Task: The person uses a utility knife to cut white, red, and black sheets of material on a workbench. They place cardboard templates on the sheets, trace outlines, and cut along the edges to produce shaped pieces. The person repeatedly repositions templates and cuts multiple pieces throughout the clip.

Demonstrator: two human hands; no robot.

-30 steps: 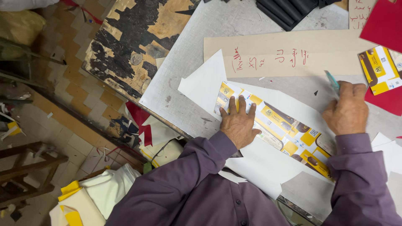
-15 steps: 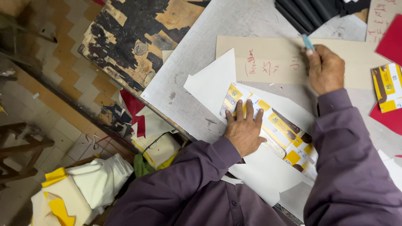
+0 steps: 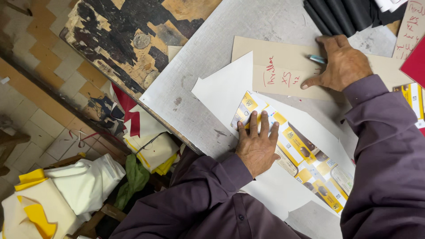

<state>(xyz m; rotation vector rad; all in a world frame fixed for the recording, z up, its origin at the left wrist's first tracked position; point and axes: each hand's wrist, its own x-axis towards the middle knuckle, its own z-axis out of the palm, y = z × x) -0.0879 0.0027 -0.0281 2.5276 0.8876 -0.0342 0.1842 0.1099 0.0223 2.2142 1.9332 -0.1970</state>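
Note:
My left hand point(image 3: 258, 144) lies flat, fingers spread, on a long yellow-and-white printed card strip point(image 3: 305, 159) that rests on white paper sheets point(image 3: 223, 90) on the grey table point(image 3: 212, 48). My right hand point(image 3: 343, 64) reaches to the far side and presses down on a tan cardboard strip point(image 3: 283, 66) with red handwriting. A light blue pen or marker point(image 3: 317, 59) sticks out from under its fingers. Both arms wear dark purple sleeves.
Black rolled material point(image 3: 343, 15) lies at the table's far edge. A red sheet point(image 3: 416, 62) and another yellow printed card point(image 3: 411, 99) sit at the right. Beyond the table's left edge are a peeling painted board point(image 3: 128, 40), tiled floor and heaps of white, yellow and green fabric point(image 3: 84, 181).
My right hand moved from beside the printed strip up to the tan cardboard strip, carrying the blue pen, and now presses on it. My left hand stayed on the printed strip.

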